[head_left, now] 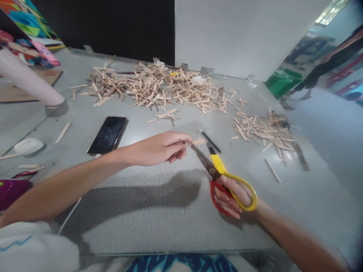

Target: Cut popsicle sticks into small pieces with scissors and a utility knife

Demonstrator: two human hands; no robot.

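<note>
The head view is showing us a gray table [159,230] with fine lines on its top. Close by, our right hand [238,189] is gripping big scissors [212,170]: our thumb is going through the yellow loop and our fingers are curling around the red one. The loops are looking smooth and the metal blades dark and hard, so we are guessing the loops are giving the best hold. A bit farther, our left hand [159,149] is pinching a flat wooden stick [200,142], right by the scissor tips. How far the blades are opening, we are not able to tell. The stick is seeming light and stiff, maybe easy to snap, and best pinched away from the blades. A thin black pen [211,141] is lying just beyond, and a shiny, flat phone [108,135] is resting to the left. Farther back, straight, rough-looking sticks are crossing in a small pile [263,130] and a big, messy pile [153,85].
</note>
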